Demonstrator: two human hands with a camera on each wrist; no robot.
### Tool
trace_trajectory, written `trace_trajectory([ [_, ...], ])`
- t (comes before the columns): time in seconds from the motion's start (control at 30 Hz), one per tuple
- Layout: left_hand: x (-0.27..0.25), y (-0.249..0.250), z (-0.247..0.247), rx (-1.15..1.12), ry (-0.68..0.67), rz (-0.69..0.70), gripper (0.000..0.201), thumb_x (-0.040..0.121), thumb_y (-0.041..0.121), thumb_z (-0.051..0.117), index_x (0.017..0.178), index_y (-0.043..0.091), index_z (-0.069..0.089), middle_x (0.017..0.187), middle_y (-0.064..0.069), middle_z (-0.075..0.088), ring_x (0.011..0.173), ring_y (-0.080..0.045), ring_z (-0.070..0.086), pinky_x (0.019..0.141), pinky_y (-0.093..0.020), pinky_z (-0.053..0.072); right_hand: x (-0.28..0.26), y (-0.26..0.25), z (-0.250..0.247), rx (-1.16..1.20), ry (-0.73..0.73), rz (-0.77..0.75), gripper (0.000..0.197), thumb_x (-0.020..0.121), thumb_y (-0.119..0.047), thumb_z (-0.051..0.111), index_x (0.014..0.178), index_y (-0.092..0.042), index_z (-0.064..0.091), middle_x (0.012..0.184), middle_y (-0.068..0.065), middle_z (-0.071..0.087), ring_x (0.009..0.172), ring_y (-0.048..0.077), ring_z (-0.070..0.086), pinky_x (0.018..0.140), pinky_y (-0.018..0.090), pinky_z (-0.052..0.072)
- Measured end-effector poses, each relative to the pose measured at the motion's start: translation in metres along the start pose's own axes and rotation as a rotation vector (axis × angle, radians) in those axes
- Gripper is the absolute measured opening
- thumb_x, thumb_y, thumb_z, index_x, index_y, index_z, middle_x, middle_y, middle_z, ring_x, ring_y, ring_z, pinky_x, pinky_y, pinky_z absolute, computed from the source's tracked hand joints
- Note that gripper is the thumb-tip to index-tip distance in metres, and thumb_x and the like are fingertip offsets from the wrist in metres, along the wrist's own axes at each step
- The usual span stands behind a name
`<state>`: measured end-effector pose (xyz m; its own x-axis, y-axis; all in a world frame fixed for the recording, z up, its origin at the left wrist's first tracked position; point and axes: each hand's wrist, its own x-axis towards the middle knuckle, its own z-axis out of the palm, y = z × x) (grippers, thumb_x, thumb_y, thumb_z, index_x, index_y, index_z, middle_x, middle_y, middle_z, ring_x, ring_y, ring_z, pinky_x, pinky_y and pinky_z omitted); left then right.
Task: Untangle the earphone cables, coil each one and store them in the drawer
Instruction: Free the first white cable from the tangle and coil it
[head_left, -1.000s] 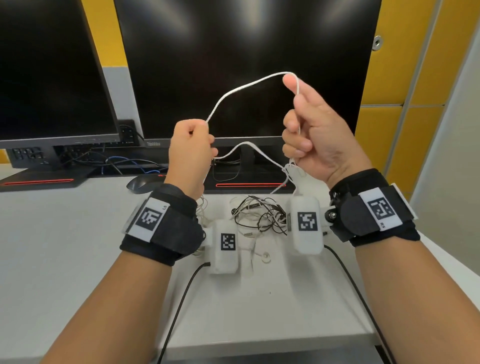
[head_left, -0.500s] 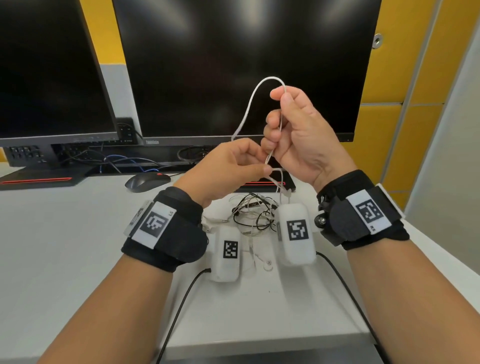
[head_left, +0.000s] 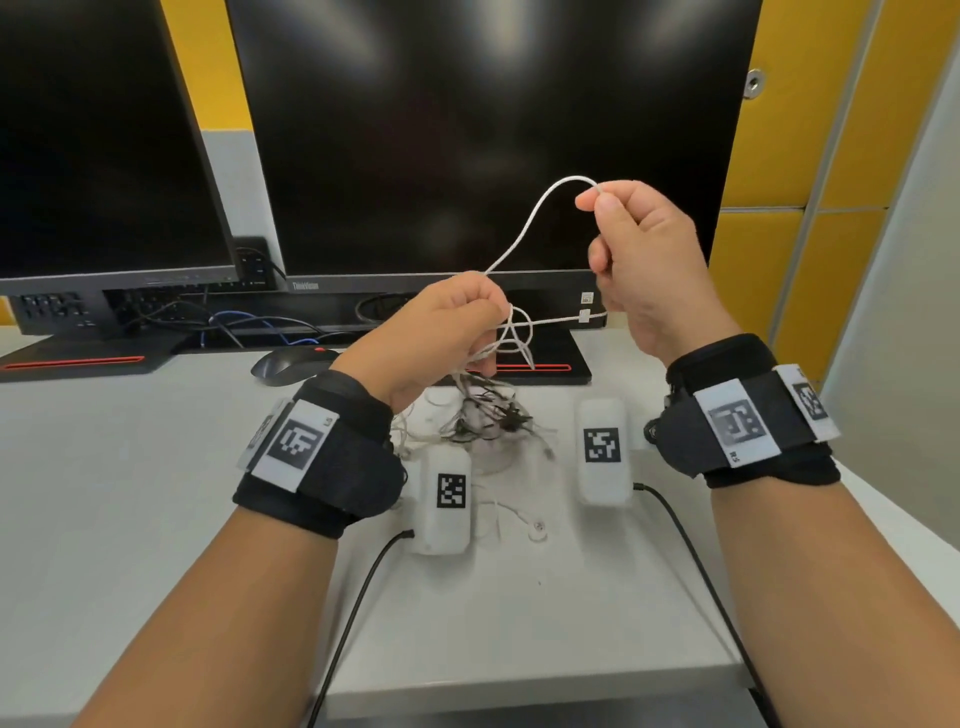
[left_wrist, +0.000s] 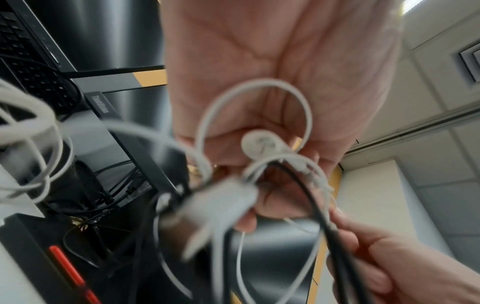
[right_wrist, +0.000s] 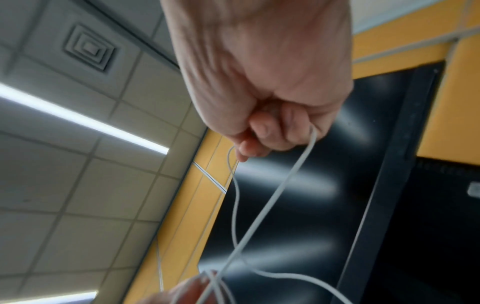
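1. Two dark monitors (head_left: 467, 135) stand behind your pale desk (head_left: 104, 493), against a yellow wall.
2. Your right hand (head_left: 644, 270) is raised in front of the screen, its fingers (right_wrist: 262, 127) curled and pinching a loop of the white earphone cable (head_left: 524, 228).
3. Your left hand (head_left: 441, 327) sits lower, its fingers bunched round several gathered turns of that same cable, an earbud (left_wrist: 259, 147) against the palm.
4. A tangle of dark and white cables (head_left: 483, 421) lies on the desk below your hands, beside a mouse (head_left: 291, 364).
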<state>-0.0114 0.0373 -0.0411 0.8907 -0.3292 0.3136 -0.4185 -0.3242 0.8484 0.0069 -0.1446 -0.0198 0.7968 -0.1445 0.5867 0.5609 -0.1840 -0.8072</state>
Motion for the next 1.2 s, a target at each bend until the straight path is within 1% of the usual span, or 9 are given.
trace_trajectory([
  [0.17,0.003,-0.003,-0.004,0.018,0.080,-0.041,0.017,0.096,0.014,0.041,0.084,0.017,0.053,0.059,0.004,0.044,0.051,-0.011,0.045,0.057,-0.029,0.042,0.008,0.010,-0.005,-0.138,0.118,-0.056,0.023,0.101,-0.019,0.041,0.102,-0.024,0.063,0.073,-0.008,0.055,0.059,0.000,0.050,0.053,0.012,0.042],
  [0.33,0.007,-0.005,-0.002,0.066,0.192,-0.134,0.016,0.096,0.016,0.042,0.084,0.014,0.052,0.064,-0.004,0.053,0.052,-0.014,0.047,0.049,-0.024,0.038,0.012,0.014,-0.006,-0.219,0.249,-0.096,0.019,0.100,-0.024,0.044,0.095,-0.028,0.062,0.081,-0.009,0.057,0.079,0.011,0.056,0.072,0.031,0.053],
  [0.43,0.007,-0.009,-0.001,0.108,0.216,-0.123,0.016,0.096,0.021,0.046,0.083,0.019,0.055,0.066,0.000,0.053,0.056,-0.011,0.048,0.052,-0.023,0.041,0.010,0.013,-0.004,-0.236,0.185,-0.099,0.018,0.099,-0.024,0.046,0.098,-0.023,0.064,0.076,-0.007,0.056,0.072,0.008,0.054,0.066,0.025,0.048],
  [0.53,0.005,-0.008,-0.001,0.005,0.211,-0.041,0.009,0.096,0.021,0.054,0.088,0.020,0.058,0.071,0.001,0.056,0.058,-0.009,0.052,0.058,-0.026,0.046,0.006,0.009,0.001,-0.170,0.040,0.002,0.017,0.098,-0.021,0.049,0.098,-0.020,0.066,0.065,-0.004,0.054,0.051,0.000,0.047,0.049,0.015,0.040],
  [0.67,0.002,-0.004,-0.002,-0.140,0.124,-0.038,0.010,0.096,0.010,0.054,0.097,0.019,0.058,0.084,-0.004,0.068,0.069,-0.013,0.065,0.062,-0.024,0.053,0.000,0.003,0.005,-0.038,-0.111,0.154,0.017,0.101,-0.021,0.045,0.097,-0.021,0.061,0.061,-0.002,0.054,0.041,0.004,0.037,0.038,0.017,0.032],
  [0.77,0.003,-0.004,-0.002,-0.042,0.095,-0.079,0.014,0.096,0.011,0.052,0.091,0.018,0.062,0.078,-0.002,0.068,0.072,-0.015,0.064,0.064,-0.024,0.051,0.001,0.000,0.002,0.073,-0.089,0.165,0.017,0.101,-0.022,0.042,0.094,-0.021,0.058,0.061,-0.003,0.053,0.041,0.005,0.036,0.038,0.018,0.029],
  [0.97,0.004,0.000,-0.002,0.016,0.168,-0.161,0.018,0.095,0.014,0.047,0.081,0.010,0.059,0.066,0.000,0.048,0.064,-0.015,0.054,0.060,-0.021,0.047,0.010,0.009,-0.009,-0.090,0.192,-0.085,0.017,0.099,-0.021,0.047,0.098,-0.019,0.063,0.071,-0.008,0.053,0.059,0.001,0.048,0.050,0.009,0.040],
  [1.1,0.005,-0.001,-0.008,-0.068,0.299,-0.391,0.032,0.097,0.010,0.042,0.066,0.005,0.047,0.065,-0.006,0.052,0.060,-0.016,0.054,0.067,-0.028,0.049,0.012,0.014,-0.009,-0.179,0.171,-0.133,0.016,0.098,-0.026,0.050,0.096,-0.023,0.066,0.072,-0.011,0.055,0.067,0.003,0.052,0.059,0.013,0.044],
  [1.2,0.017,0.004,-0.007,-0.182,0.430,-0.420,0.031,0.098,0.017,0.040,0.071,0.007,0.053,0.074,-0.004,0.060,0.071,-0.014,0.058,0.076,-0.031,0.047,0.012,0.014,-0.009,-0.204,0.167,-0.133,0.015,0.097,-0.028,0.053,0.095,-0.025,0.067,0.072,-0.012,0.056,0.070,0.002,0.053,0.064,0.017,0.045],
])
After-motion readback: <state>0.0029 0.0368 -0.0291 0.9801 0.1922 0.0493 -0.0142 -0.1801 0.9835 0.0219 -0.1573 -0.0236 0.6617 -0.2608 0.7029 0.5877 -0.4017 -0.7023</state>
